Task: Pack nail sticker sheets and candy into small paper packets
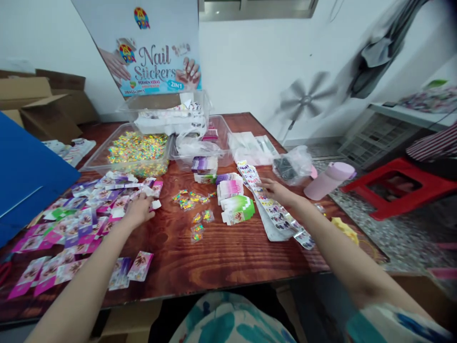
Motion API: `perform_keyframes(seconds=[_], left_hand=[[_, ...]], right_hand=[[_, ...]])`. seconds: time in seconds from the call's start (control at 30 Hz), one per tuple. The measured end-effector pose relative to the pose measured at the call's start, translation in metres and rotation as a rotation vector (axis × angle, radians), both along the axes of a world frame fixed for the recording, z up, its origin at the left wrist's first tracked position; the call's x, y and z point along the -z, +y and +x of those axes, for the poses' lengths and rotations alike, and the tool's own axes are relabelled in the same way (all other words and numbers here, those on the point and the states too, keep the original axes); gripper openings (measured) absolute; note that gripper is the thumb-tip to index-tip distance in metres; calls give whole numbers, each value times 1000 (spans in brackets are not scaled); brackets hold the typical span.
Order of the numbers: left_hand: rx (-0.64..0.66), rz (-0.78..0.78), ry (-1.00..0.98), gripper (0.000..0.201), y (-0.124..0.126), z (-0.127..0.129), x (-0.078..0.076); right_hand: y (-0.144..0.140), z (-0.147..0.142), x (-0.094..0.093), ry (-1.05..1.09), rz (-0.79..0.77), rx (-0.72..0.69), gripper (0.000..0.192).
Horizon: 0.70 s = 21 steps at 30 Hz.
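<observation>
My left hand point(138, 210) is at the right edge of a heap of small printed card boxes point(80, 228), pink, purple, green and white. Its fingers are closed on one small box with white flaps point(156, 205), partly hidden by the hand. My right hand point(276, 191) lies with fingers stretched and apart on long strips of nail stickers point(276, 214), touching their left edge. Between the hands are stacks of flat boxes, one pink point(229, 189) and one green point(238, 210), and several small clear sachets of coloured candy point(187, 200).
A clear tub point(91, 159) full of candy sachets and another clear tub point(226, 155) stand at the back. A pink bottle point(328, 181) and a plastic bag point(296, 164) are at the right. A blue panel point(32, 176) leans in at left; a fan point(307, 99) stands behind.
</observation>
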State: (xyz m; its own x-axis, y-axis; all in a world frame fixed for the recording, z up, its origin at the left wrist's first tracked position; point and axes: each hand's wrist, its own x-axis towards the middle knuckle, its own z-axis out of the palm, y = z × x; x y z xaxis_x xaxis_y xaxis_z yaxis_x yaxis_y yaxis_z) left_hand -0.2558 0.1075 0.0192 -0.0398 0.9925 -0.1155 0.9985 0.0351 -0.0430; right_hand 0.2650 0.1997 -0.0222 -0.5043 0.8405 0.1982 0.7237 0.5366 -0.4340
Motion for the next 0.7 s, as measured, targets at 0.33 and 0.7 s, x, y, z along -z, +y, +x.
perform_keyframes(seconds=[0.33, 0.7], left_hand=[[-245, 131, -1746, 39, -60, 100, -24], [-19, -143, -1660, 50, -99, 196, -50]], right_hand=[[-32, -11, -32, 242, 102, 199, 43], [-127, -127, -113, 808, -363, -40, 30]])
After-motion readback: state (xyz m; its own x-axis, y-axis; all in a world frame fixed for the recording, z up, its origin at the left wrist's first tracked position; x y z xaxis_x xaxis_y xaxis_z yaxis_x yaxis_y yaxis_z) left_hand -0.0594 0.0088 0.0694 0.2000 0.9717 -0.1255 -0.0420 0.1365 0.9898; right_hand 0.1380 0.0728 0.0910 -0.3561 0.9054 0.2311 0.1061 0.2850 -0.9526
